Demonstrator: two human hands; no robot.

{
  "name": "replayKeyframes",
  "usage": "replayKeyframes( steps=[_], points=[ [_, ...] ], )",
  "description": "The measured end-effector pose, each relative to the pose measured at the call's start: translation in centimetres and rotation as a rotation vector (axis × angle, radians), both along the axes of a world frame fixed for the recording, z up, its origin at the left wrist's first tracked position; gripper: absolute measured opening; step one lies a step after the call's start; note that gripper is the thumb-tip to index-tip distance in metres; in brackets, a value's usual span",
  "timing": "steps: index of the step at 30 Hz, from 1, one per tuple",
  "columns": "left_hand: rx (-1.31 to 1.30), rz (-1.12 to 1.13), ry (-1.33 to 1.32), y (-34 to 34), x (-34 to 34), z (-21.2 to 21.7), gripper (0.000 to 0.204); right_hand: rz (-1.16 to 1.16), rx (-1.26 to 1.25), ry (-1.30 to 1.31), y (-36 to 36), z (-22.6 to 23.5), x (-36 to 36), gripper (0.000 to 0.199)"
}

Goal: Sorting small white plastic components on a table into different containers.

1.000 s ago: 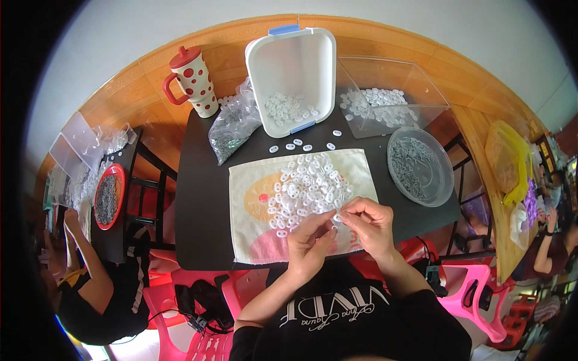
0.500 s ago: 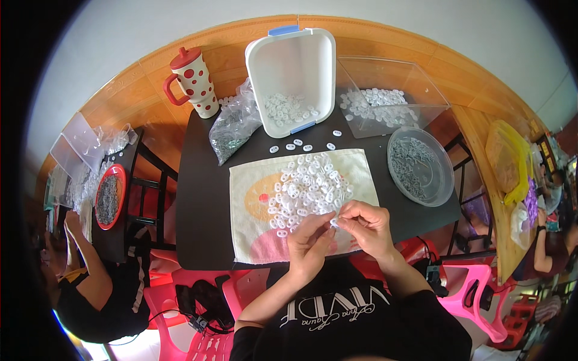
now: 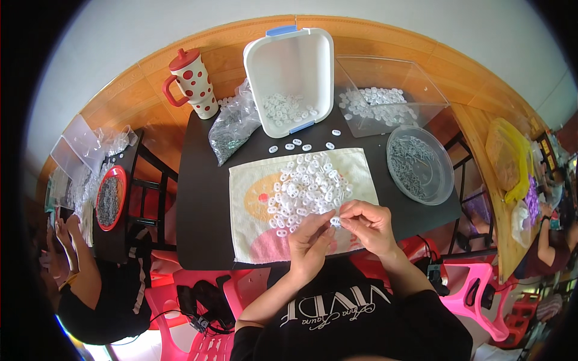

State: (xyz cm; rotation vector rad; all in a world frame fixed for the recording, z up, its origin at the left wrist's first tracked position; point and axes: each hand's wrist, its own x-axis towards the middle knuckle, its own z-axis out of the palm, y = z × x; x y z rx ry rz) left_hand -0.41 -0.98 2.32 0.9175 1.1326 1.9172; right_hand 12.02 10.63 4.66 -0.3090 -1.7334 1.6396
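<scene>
Close to the table's front edge, my left hand (image 3: 309,242) and my right hand (image 3: 368,227) meet over a towel. Thumb and fingers of both are pinched on one small white oval plastic piece (image 3: 335,222), and dark spots show on its face. Just beyond my fingertips lies a loose heap of similar white oval pieces (image 3: 310,186), many with two holes. The heap rests on the cream towel (image 3: 247,174) with orange and pink shapes. Whether a smaller part sits in the held piece cannot be made out.
Beyond the towel, several ovals (image 3: 289,146) lie before a white tub (image 3: 256,90). Left are a clear bag (image 3: 232,135) of grey parts and a red-dotted tumbler (image 3: 195,84). Right stand a clear bin (image 3: 421,99) and a round tub (image 3: 447,174). Another person's arm (image 3: 90,271) is far left.
The white oval piece has turned between my fingertips, so its spotted face shows more plainly. Both hands stay in nearly the same place.
</scene>
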Motion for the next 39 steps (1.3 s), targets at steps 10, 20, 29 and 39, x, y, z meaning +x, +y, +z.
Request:
replayKeyframes(
  steps=[10, 20, 29, 39],
  points=[
    [0.021, 0.018, 0.075, 0.1, 0.0, 0.1, 0.043, -0.055, 0.061, -0.010, -0.1, 0.0, 0.1, 0.008],
    [-0.021, 0.040, 0.073, -0.2, 0.0, -0.3, 0.038, -0.047, -0.002, 0.023, -0.7, -0.4, -0.4, 0.012],
    [-0.147, 0.055, 0.144, -0.8, -0.2, -0.6, 0.032, -0.015, 0.172, -0.119, -0.2, -2.1, 0.8, 0.012],
    [-0.176, 0.179, 0.925, -0.5, -1.1, -0.1, 0.027, -0.057, 0.602, -0.220, -0.1, -3.4, 0.2, 0.028]
  ],
)
